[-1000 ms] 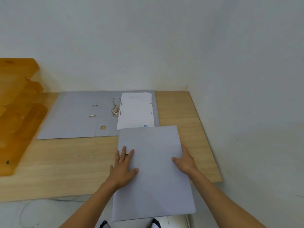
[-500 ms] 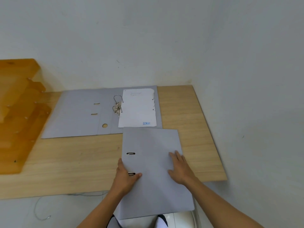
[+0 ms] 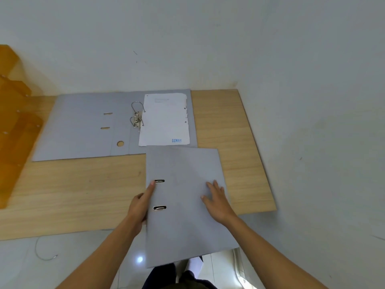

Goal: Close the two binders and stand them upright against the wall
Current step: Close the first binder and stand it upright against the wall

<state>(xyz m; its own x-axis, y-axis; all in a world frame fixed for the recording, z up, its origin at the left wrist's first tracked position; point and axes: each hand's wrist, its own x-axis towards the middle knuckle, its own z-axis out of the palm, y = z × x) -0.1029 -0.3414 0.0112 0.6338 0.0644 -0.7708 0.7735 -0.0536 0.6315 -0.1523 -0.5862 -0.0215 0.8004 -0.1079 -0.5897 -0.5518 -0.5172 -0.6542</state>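
Note:
A closed grey binder (image 3: 183,167) lies flat at the desk's front edge and overhangs it toward me. My left hand (image 3: 140,203) grips its spine side, thumb near the upper slot. My right hand (image 3: 216,199) rests flat on the cover, fingers spread. A second grey binder (image 3: 83,126) lies open farther back against the wall, its ring mechanism (image 3: 137,117) upright and a white sheet (image 3: 165,119) on its right half.
The wooden desk (image 3: 73,195) meets a white wall (image 3: 187,49) at the back and another on the right. An orange wooden rack (image 3: 14,126) stands at the left. A cable (image 3: 44,255) lies on the tiled floor below.
The near binder's cover has come down flat and shows its two slots. My left hand slid to the spine edge; my right hand moved from the cover's edge onto its top.

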